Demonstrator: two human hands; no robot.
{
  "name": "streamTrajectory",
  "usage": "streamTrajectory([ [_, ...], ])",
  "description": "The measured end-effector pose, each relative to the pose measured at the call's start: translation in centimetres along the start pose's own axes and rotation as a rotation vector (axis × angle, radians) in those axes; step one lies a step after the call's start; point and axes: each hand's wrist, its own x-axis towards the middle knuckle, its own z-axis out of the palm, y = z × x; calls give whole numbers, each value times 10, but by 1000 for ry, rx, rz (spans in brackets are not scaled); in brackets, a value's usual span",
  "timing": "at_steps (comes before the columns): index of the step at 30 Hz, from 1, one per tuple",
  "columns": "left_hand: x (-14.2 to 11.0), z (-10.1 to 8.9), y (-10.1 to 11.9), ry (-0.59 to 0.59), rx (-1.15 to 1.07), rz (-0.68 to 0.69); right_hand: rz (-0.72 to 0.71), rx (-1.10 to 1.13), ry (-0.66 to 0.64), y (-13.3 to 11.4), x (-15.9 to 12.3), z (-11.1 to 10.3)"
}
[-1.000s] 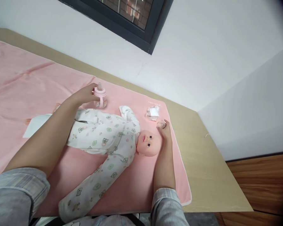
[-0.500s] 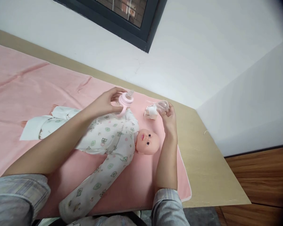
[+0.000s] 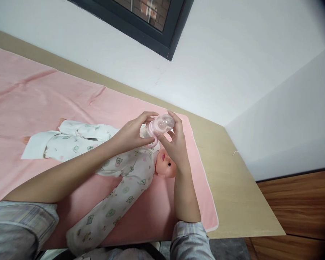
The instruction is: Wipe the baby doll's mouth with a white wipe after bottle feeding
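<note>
My left hand (image 3: 137, 131) is wrapped round a small baby bottle (image 3: 152, 128) with a pink collar and handle. Over the bottle's nipple end sits a clear dome cap (image 3: 166, 122), and my right hand (image 3: 176, 139) grips that cap with fingers and thumb. The bottle lies tilted, its capped end pointing right. Beneath my hands a baby doll (image 3: 124, 160) in white patterned clothes lies on its back. My right wrist covers part of the doll's head (image 3: 164, 164).
A pink blanket (image 3: 32, 94) lies under the doll on a tan tabletop (image 3: 233, 195). Behind the table rises a white wall (image 3: 206, 72) with a dark-framed window (image 3: 168, 39). Wood-grain panels (image 3: 300, 202) stand at the right.
My right hand has moved left with the clear cap, which now covers the bottle's nipple. The small white box beside the doll's head is now hidden behind my hands.
</note>
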Motion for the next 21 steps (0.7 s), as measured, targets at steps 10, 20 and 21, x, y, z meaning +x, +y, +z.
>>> streamTrajectory([
  [10, -1, 4, -1, 61, 143, 26, 64, 77, 79, 3, 1, 15],
  [20, -11, -2, 17, 112, 236, 179, -2, -108, 310, 36, 12, -37],
  [21, -14, -4, 23, 103, 199, 208, -1, -154, 358, 43, 13, -48],
])
